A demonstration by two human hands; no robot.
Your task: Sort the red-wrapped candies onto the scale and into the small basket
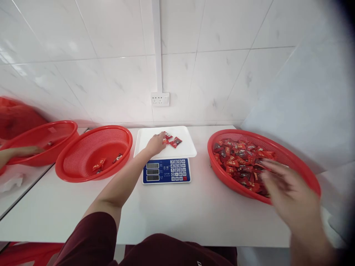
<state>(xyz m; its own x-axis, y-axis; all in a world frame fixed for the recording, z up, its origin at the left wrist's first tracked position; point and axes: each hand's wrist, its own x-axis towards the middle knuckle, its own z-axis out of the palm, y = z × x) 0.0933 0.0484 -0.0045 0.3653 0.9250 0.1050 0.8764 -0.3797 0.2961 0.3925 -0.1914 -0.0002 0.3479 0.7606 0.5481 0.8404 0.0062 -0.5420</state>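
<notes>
My left hand [156, 144] reaches onto the white tray [144, 143] of a digital scale [166, 171], its fingers bent down and closed at the edge of a small red packet [165, 141]. Just right of the fingertips lies another red wrapped packet [176, 142] with a dark patch. Over the right red basket [227, 181] is my right hand [291, 192], blurred by motion, with thumb and fingers apart and nothing visible between them. Below it, a heap of small red and dark packets [238, 155] fills much of that basket.
Left of the scale stands another red basket [94, 136] with a few packets inside. Farther left, another person's hand [26, 151] reaches into a third red basket [59, 129]. A tiled wall with a socket [160, 99] borders the white table [199, 214].
</notes>
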